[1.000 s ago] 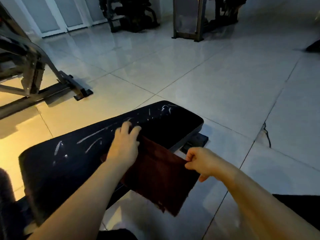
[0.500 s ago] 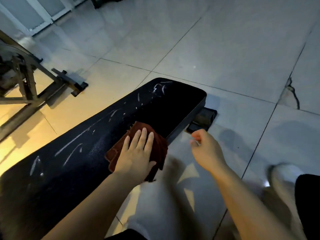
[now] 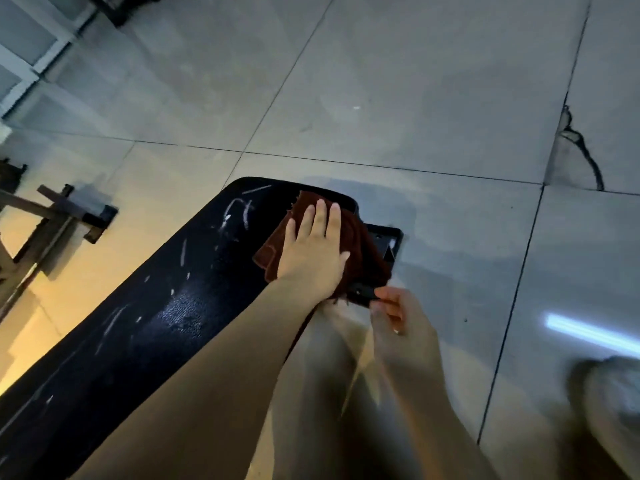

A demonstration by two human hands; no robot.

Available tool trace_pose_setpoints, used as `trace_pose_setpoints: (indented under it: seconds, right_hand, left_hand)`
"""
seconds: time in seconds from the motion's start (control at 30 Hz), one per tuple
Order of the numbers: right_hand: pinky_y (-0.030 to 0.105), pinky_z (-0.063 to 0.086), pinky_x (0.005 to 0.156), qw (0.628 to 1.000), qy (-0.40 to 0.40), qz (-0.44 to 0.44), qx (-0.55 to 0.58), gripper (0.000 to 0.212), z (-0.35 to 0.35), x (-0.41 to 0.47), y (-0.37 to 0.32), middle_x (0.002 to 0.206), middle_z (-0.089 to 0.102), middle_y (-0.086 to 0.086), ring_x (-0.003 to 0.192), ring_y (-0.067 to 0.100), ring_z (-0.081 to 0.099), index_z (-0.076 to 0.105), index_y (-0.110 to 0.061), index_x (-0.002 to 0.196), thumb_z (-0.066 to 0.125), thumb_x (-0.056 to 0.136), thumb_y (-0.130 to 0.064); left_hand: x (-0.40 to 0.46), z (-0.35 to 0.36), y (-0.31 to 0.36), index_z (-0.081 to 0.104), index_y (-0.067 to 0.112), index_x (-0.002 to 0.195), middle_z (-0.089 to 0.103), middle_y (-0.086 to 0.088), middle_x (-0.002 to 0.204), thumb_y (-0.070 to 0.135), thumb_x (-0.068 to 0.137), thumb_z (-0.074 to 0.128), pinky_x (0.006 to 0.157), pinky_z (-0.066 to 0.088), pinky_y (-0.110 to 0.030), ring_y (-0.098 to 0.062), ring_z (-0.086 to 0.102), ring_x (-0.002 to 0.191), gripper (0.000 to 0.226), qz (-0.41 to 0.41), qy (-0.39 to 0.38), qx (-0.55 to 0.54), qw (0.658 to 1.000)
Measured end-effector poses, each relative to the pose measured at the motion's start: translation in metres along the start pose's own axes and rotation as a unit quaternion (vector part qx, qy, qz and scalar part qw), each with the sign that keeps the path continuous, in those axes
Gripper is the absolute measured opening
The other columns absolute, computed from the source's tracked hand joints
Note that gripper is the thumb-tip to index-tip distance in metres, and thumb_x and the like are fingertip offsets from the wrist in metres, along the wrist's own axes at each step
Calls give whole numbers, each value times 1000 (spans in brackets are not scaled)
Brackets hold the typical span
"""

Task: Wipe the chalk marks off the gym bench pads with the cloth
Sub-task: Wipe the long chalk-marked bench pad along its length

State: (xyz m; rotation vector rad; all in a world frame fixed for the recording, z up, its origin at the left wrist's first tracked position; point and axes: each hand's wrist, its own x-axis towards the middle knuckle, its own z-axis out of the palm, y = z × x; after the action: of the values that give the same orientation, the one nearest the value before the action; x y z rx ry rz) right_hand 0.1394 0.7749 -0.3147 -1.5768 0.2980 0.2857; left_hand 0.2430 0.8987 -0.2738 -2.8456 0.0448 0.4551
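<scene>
Large glossy grey floor tiles [image 3: 398, 81] with dark grout lines fill the dim room, one tile cracked at the right, warm light pooling at the left beside a dark metal equipment frame [image 3: 52, 220]. The long black padded gym bench [image 3: 145, 323] carries white chalk streaks [image 3: 239, 213]. The left hand [image 3: 313, 251] presses flat, fingers straight, on the dark red cloth [image 3: 363, 251] at the pad's far end; half a second ago it lay nearer mid-pad. The right hand [image 3: 398, 323], fingers curled, has dropped beside the bench edge; whether it holds anything is unclear.

Gym, padded bench [image 3: 145, 327], equipment frame [image 3: 52, 216]
</scene>
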Motion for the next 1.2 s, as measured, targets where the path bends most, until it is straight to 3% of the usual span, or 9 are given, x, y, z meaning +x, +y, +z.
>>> trace_pose_setpoints:
  seconds: [0.2,0.3,0.5,0.63,0.7,0.83,0.97,1.1,1.2]
  right_hand:
    - [3,39,82,999,35,-14,-4,30,-7,41,-10,110,60,-15,99,-8,54,56,-18,128,44,101,-21]
    - [26,39,108,999,-11,24,39,40,3,56,-18,138,52,-5,127,6,46,47,-17,141,36,104,-28]
    - [32,24,117,976,-124,126,129,58,45,62,-42,158,27,-2,145,17,26,18,-23,155,35,103,-43]
    - [45,25,119,978,-106,115,136,77,69,56,-42,163,13,-1,148,18,18,0,-28,156,45,97,-49]
    - [42,20,121,981,-77,112,141,85,78,58,-44,163,9,-2,148,17,15,-2,-27,156,52,94,-50]
    - [19,3,107,991,-25,89,100,99,93,62,-49,163,-5,0,150,16,-1,-8,-17,155,64,90,-38]
    - [35,12,121,990,16,102,93,97,97,88,-50,163,7,6,149,22,12,-3,-13,155,66,90,-34]
    - [47,43,106,985,49,128,108,88,89,136,-53,138,50,7,128,27,48,36,-14,142,65,70,-55]
    - [47,42,107,987,75,103,95,81,92,133,-51,137,51,6,128,26,49,37,-15,142,60,76,-57]
  left_hand:
    - [39,-1,6,-10,15,153,-9,-4,162,42,98,43,119,-2,-44,-21,-9,149,80,1,-6,-35,999]
    - [23,-1,-3,-15,13,151,-15,-4,161,44,97,45,119,-4,-40,-20,-12,148,87,-1,-6,-45,999]
    - [-45,-1,-27,-19,15,150,-21,0,159,49,94,48,118,-8,-32,-14,-18,146,93,4,-35,-41,999]
    - [-54,-9,-42,9,18,154,3,2,162,47,89,53,117,-3,-23,-9,1,148,83,23,2,-142,990]
    - [-74,-10,-52,17,27,153,11,12,159,58,85,38,116,2,-27,-2,7,146,77,-25,60,-174,983]
    - [-130,14,-57,-2,37,148,-6,18,157,68,88,8,116,-7,-24,2,-7,145,69,-134,79,-149,977]
    - [-133,25,-57,7,32,151,10,11,159,55,99,14,116,-3,-20,4,-4,145,57,-131,108,-147,974]
    - [-131,22,-55,4,35,151,9,12,159,54,100,10,117,1,-23,4,-4,145,55,-122,115,-158,973]
    - [-132,21,-54,-2,39,149,2,16,159,57,97,4,116,-5,-16,9,-8,143,55,-129,121,-176,968]
